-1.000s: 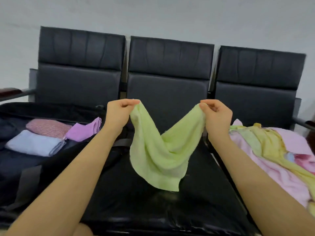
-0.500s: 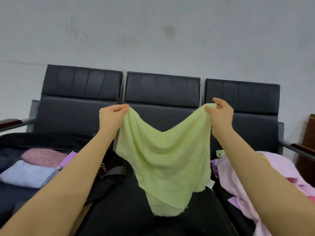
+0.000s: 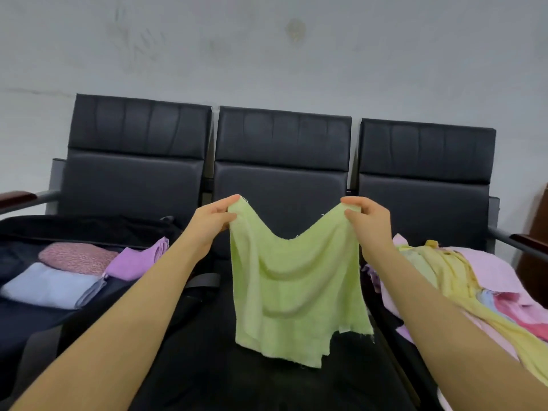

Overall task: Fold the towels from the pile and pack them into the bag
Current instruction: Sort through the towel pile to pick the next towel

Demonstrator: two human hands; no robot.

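Two hands pinch the top corners of a green towel (image 3: 296, 292): the left hand (image 3: 207, 223) and right hand (image 3: 367, 221) hold it hanging open above the middle seat (image 3: 207, 381), likely to square it for folding. Folded towels (image 3: 74, 271) lie in the bag (image 3: 17, 327) at left, the pile (image 3: 474, 280) on the right seat. Behind stand black chair backs (image 3: 281, 143) and a grey wall (image 3: 267, 54).

Left hand (image 3: 212, 219) and right hand (image 3: 369, 218) each pinch a top corner of a light green towel (image 3: 296, 289), hanging above a black bench seat (image 3: 281, 390) between an open bag (image 3: 35, 318) and a towel pile (image 3: 462, 280).
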